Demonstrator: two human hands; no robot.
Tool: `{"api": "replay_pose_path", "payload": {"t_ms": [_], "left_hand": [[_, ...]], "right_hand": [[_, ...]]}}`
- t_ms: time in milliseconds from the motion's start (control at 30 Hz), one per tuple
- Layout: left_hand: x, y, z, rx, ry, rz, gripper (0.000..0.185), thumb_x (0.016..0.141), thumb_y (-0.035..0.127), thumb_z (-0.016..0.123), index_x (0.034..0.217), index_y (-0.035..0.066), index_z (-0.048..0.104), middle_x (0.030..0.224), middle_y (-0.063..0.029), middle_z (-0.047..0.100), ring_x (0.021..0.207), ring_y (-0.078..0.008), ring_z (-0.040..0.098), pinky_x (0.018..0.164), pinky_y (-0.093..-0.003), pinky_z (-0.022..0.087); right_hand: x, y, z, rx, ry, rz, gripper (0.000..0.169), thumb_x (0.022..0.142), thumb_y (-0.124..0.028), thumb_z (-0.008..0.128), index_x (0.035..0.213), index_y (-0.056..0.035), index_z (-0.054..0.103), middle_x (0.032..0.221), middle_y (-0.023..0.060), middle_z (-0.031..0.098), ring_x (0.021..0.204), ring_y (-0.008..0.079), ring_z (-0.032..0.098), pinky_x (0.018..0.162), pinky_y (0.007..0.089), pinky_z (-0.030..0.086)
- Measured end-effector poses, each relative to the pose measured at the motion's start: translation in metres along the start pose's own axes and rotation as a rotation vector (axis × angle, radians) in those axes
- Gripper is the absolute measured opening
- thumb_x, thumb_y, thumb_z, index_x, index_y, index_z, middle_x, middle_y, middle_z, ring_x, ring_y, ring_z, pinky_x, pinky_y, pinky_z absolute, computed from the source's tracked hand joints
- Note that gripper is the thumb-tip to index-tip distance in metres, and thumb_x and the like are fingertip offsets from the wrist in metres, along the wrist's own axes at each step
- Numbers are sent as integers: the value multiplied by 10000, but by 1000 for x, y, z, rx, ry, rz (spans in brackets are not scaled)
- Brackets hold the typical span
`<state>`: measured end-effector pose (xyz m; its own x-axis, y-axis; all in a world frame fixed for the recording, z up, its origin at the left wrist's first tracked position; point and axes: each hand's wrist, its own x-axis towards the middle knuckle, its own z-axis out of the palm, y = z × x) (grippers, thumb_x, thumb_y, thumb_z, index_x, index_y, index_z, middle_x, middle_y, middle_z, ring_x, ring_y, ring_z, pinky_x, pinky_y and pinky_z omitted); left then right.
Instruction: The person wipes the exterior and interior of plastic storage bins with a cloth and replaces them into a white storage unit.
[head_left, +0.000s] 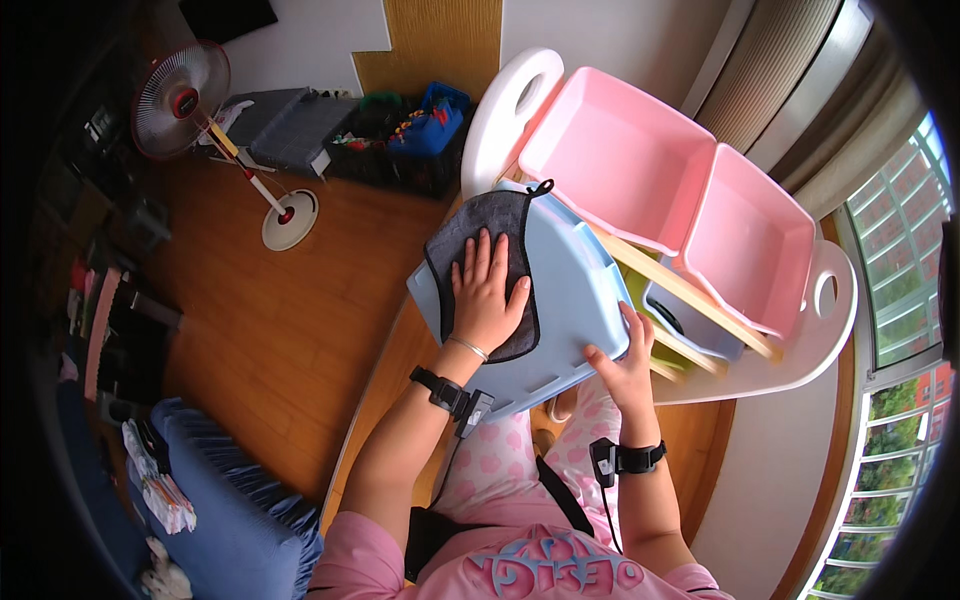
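My left hand (486, 300) lies flat, fingers slightly spread, on a dark grey cloth (491, 206) with black edging and a hanging loop. Beneath the cloth is a light blue plastic bin (566, 300), its broad surface facing up. My right hand (626, 360) grips the bin's right corner, thumb on the surface and fingers at the edge. Beyond the bin, a storage rack with white end panels (495, 127) and wooden rails (675, 289) holds two pink bins (622, 150). Lower in the rack are a light blue bin (701, 322) and something green, partly hidden.
A standing fan (289, 219) is on the wooden floor at the upper left. Toy-filled containers (435, 124) stand by the wall behind the rack's left end. A blue covered seat (232, 495) is at the lower left, and a window (896, 277) is on the right.
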<state>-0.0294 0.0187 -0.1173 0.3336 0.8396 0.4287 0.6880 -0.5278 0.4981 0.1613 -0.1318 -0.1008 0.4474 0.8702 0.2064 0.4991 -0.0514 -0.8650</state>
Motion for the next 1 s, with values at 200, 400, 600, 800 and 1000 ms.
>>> {"api": "replay_pose_path", "payload": {"t_ms": [200, 400, 600, 800, 1000], "left_hand": [[12, -31, 3, -28, 8, -95, 670, 962, 422, 441, 1494, 50, 273, 1552, -223, 231, 1430, -395, 226, 1129, -562, 192], [-18, -53, 11, -33, 11, -177, 666, 974, 393, 407, 1502, 31, 226, 1551, -247, 205, 1427, -410, 214, 1142, -527, 186], [-41, -70, 11, -51, 8, -300, 648, 987, 403, 380, 1487, 12, 250, 1534, -280, 204, 1384, -431, 279, 1136, -486, 227], [-51, -62, 12, -73, 80, -416, 636, 985, 386, 407, 1476, 4, 274, 1512, -288, 240, 1328, -467, 339, 1097, -492, 307], [-59, -60, 10, -24, 14, -383, 652, 984, 396, 402, 1469, -19, 271, 1485, -320, 258, 1323, -469, 341, 1108, -494, 283]], "right_hand": [[-1, -6, 0, -50, -1, -11, 848, 673, -411, 800, 1366, -67, 452, 1371, 225, 305, 1260, 371, 387, 1055, 449, 365], [1, -8, 5, -61, 30, -42, 870, 637, -431, 813, 1353, -74, 470, 1368, 273, 317, 1282, 427, 368, 1054, 480, 357], [0, -12, 4, -75, 28, -42, 859, 644, -418, 810, 1352, -72, 470, 1368, 272, 315, 1278, 428, 374, 1054, 475, 359], [-1, -9, 2, -51, 32, -37, 842, 648, -397, 812, 1348, -75, 472, 1368, 266, 319, 1273, 424, 382, 1051, 475, 365], [-3, -6, 1, -47, 48, -44, 843, 646, -392, 810, 1350, -78, 470, 1351, 264, 336, 1262, 427, 385, 1046, 484, 365]]}}
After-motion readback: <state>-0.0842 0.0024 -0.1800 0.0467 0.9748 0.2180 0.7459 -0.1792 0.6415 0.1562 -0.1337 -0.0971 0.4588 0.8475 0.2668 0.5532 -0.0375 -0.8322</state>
